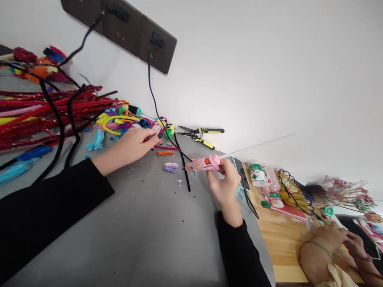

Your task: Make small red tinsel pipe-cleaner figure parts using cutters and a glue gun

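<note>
My right hand [225,184] is wrapped round the handle of a pink hot glue gun [199,164]. Its nozzle points left, and a long clear glue stick [257,144] sticks out of its back. My left hand [131,146] reaches among small craft pieces, thumb and fingers drawn together; what they pinch is hidden. By its fingertips are a green and yellow fuzzy piece [169,130] and a pink one. Below the fingers lie an orange pipe-cleaner bundle [165,152] and a purple bundle [171,167]. A black pipe cleaner [188,184] passes beneath the gun's nozzle.
Yellow-handled pliers [200,134] lie open by the wall. Red tinsel pipe cleaners [44,113] pile up at left. Black cords hang from the socket strip [125,28]. At right are a phone [240,171], bottles [259,175] and another person's hands [329,237] at a wooden table.
</note>
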The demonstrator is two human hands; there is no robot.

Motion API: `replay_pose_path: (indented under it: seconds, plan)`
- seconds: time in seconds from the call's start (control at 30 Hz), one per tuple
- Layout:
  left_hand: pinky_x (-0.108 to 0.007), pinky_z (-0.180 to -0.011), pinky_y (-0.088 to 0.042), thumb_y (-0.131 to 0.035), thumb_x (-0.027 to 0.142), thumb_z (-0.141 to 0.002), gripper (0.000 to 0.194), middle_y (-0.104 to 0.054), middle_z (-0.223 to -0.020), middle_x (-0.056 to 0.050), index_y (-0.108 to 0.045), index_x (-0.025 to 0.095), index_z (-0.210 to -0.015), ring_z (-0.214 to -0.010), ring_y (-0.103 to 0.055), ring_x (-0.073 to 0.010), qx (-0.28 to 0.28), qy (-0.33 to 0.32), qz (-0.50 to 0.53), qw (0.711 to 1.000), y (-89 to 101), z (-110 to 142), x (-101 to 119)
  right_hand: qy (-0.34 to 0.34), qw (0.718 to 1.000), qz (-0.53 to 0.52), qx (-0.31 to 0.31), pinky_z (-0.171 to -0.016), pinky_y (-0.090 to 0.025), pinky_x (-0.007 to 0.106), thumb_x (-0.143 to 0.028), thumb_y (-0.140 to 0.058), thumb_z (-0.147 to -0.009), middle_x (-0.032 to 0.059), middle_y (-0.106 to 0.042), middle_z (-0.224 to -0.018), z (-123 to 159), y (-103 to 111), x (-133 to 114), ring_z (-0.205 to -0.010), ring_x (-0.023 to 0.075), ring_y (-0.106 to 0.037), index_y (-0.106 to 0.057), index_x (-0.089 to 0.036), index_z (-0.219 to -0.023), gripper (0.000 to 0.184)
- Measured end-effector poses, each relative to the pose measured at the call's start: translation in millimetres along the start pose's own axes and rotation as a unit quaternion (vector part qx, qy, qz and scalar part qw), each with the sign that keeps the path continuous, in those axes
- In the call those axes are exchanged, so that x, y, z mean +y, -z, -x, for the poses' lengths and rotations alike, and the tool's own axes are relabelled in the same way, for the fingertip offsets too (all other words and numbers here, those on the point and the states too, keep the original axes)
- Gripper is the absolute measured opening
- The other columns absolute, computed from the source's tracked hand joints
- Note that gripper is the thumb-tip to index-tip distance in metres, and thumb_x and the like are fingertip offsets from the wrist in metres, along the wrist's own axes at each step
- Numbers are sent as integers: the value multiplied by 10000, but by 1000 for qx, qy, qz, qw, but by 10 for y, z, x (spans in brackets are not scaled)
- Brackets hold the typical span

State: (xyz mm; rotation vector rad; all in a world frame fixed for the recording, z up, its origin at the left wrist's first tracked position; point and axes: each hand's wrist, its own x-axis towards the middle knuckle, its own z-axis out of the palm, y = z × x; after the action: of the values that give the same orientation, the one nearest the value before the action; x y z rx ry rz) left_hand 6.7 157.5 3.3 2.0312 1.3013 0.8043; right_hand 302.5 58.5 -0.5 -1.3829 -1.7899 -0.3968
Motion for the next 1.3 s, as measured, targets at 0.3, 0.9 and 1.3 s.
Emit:
replay_pose_path:
  seconds: [0.3, 0.9, 1.3]
  plan:
    - [-326, -812, -498, -491, 303, -845, 326, -746, -1048, -82, -685, 172, -1073, -859, -643, -224, 15, 6, 39, 999, -45, -45, -44, -315, 949, -28, -13, -637, -444, 323, -540, -682, -725, -25, -567, -716, -72, -46, 151, -656, 186, -500, -609, -212, -987, 426]
    - [-468, -1210, -470, -458, 199, -845, 503, -641, -1465, -130, -592, 217, -1329, -1388, -584, -305, -68, -57, 118, 989, -36, 47, 50, -137, 984, 82, -74, -876, -508, 460, -397, -676, -935, 143, -729, -1022, 113, -253, 475, -975, 310, -616, -718, -183, -1027, 236]
    - [-449, -1320, -411, -495, 190, -980, 751, -364, -1798, -76, -324, 343, -1695, -1654, -372, -274, -108, -154, 252, 949, -195, 188, 169, -146, 930, -323, -95, -730, -626, 273, -306, -637, -1000, 56, -795, -984, -211, -451, -709, -864, 167, -759, -701, -221, -1081, 133]
